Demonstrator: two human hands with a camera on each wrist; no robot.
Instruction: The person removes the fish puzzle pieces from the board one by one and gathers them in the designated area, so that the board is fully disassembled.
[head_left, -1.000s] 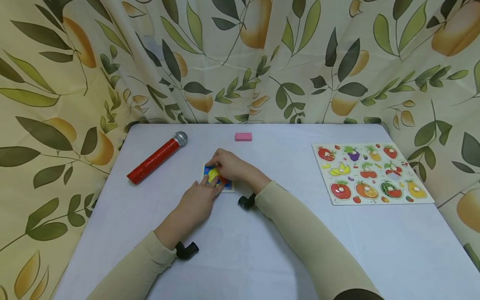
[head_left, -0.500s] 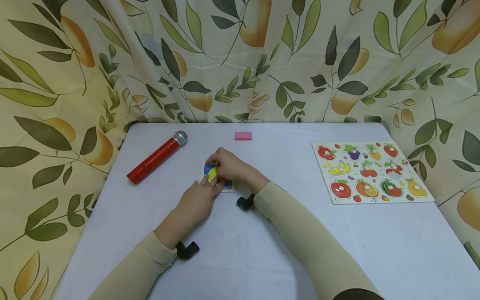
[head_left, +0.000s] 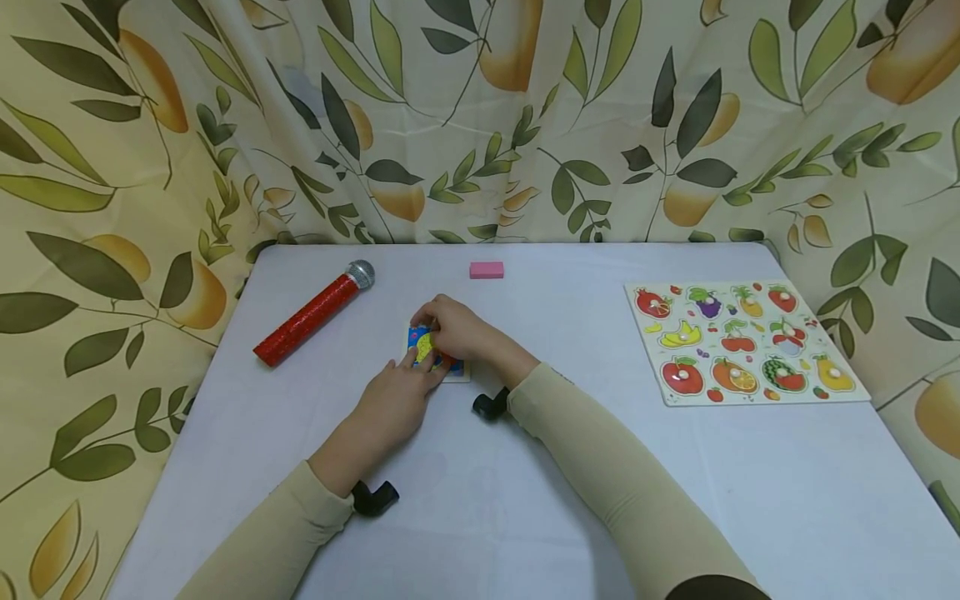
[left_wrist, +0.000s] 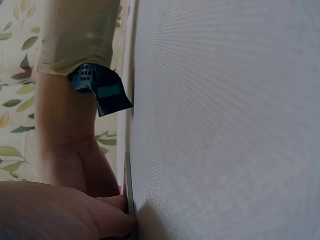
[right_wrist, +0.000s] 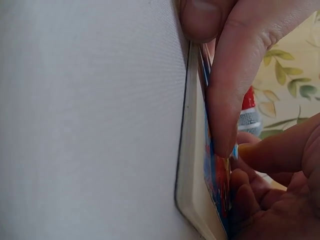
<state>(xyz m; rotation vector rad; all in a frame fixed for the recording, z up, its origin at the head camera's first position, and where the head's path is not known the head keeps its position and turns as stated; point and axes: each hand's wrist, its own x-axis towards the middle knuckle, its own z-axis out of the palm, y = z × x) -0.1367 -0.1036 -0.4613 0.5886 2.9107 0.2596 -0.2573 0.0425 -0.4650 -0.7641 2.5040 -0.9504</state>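
A small picture puzzle board (head_left: 422,340) with blue and yellow colours and a pale rim lies on the table, partly covered by both hands. My left hand (head_left: 396,402) reaches in from the near side, fingers extended onto its picture. In the right wrist view, a long finger (right_wrist: 227,95) of that hand lies along the board's face, and a digit tip touches its pale edge (right_wrist: 187,150). My right hand (head_left: 459,330) bends over the board's far right part, its fingers curled down and pinching what looks like a puzzle piece, mostly hidden beneath them.
A red glittery microphone (head_left: 311,317) with a silver head lies at the left. A pink block (head_left: 487,270) sits near the back edge. At the right lies a fruit peg puzzle (head_left: 738,343). A floral curtain (head_left: 480,125) hangs behind the white table (head_left: 570,533).
Both hands stay at the small puzzle board, with only slight movement of the right fingers. The other things lie where they were.
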